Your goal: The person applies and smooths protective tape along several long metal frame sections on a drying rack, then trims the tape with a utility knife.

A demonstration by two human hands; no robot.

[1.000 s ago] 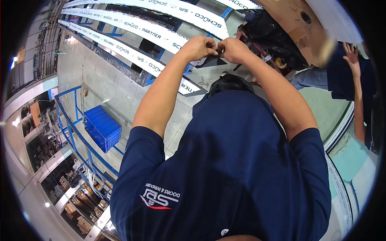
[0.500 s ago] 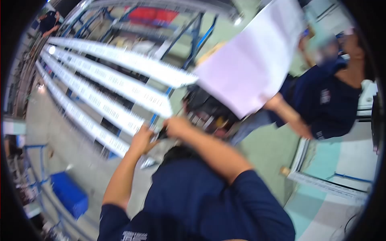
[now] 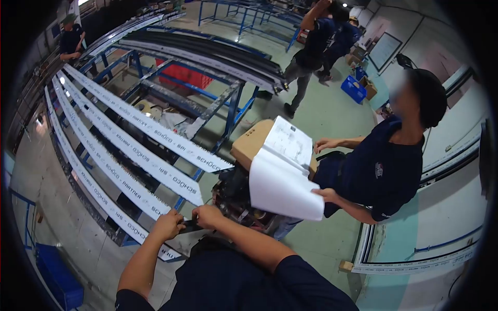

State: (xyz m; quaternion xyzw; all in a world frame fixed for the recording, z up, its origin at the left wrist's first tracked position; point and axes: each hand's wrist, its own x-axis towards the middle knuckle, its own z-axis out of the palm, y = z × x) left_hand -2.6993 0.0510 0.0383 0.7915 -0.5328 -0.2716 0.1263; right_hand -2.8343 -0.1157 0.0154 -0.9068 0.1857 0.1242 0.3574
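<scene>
Pale green floor [image 3: 311, 249] to your right, people in dark shirts about the workshop. Blue metal bench [image 3: 179, 202] ahead and left of you; long white-wrapped strips [image 3: 136, 151] on it, running away to the far left, printed wrap facing up.

Small black piece [image 3: 191, 226] in front of your torso, between your hands. Its long axis looks to run crosswise, left to right, at an angle to the strips. Left hand [image 3: 167, 226] at its left end, fingers curled closed on it; right hand [image 3: 208, 216] at its right end, also nearly closed, fingertips partly hidden. Neither is nearer: you have one at each end. The cut end of one strip lies just beyond your right hand; another reaches close to your left.

To your right, a co-worker [image 3: 397, 160] holds large white sheets [image 3: 285, 184], cardboard [image 3: 248, 144] beside them. Farther off, dark lengths [image 3: 207, 52] on a second bench [image 3: 218, 106], a red crate [image 3: 184, 76] beneath. Blue crate [image 3: 59, 277] low on your left.
</scene>
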